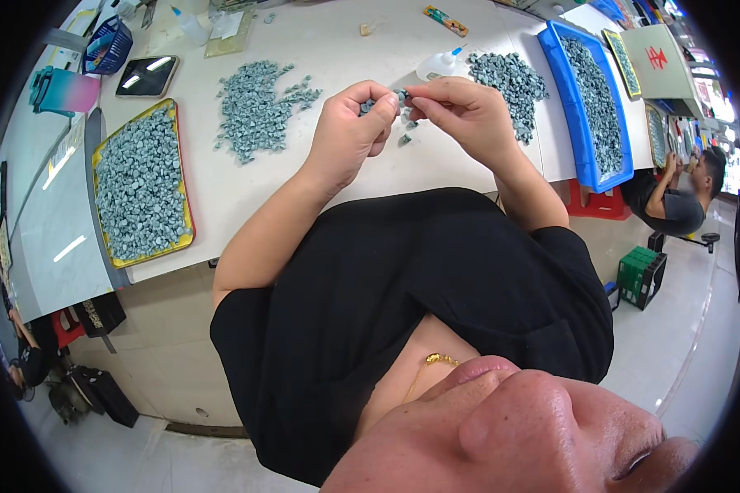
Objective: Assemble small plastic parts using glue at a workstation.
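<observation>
Above the white table, my left hand (347,135) and my right hand (472,117) meet fingertip to fingertip. Both pinch at a small grey-green piece (402,96), too small to identify and partly hidden by the fingers. More such pieces show in the curl of my left hand, and a few loose ones (406,140) lie just below the hands. Left of my hands is a spread pile of grey-green pieces (255,111); a darker pile (514,90) lies to the right. Behind my right hand stands a white squeeze bottle with a blue tip (440,64).
At the left is a yellow tray (118,261) full of pieces, with a phone (146,76), blue basket (120,34) and teal-pink cup (66,90) beyond. A blue tray (585,156) of pieces stands at the right. Farther right, another person (674,201) sits.
</observation>
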A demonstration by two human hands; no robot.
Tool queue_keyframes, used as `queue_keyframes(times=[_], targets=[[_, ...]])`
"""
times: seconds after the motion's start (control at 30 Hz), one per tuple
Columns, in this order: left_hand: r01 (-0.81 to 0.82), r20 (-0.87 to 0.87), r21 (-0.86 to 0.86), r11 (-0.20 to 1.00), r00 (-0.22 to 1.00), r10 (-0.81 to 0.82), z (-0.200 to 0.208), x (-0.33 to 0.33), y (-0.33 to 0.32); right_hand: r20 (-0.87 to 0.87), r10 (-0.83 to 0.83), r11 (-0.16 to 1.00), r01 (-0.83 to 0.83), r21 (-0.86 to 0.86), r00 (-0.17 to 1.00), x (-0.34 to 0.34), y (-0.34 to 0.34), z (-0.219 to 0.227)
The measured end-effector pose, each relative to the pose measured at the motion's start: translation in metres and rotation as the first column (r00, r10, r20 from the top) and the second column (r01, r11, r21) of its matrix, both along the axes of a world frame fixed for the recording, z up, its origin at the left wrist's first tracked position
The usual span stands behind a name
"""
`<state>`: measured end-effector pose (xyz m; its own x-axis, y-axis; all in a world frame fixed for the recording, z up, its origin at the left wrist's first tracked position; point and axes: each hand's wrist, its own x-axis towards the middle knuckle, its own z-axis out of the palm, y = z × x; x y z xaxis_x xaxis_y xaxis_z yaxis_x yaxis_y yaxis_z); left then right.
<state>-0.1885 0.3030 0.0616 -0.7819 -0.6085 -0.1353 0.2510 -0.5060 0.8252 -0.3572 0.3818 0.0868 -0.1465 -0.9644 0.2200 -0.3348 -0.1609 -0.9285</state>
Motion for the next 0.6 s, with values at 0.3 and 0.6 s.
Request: queue_keyframes(times=[0.3,0.6], targets=[[0.145,0.429,0.011,0.989,0.893,-0.136,-0.022,-0.009,-0.014,-0.071,-0.271,0.962,0.268,-0.048,0.960,-0.047,0.018,-0.003],[0.219,0.570,-0.196,0.956,0.819,-0.071,-0.035,-0.018,-0.013,-0.215,-0.426,0.901,0.433,-0.016,0.879,-0.066,0.019,-0.027]])
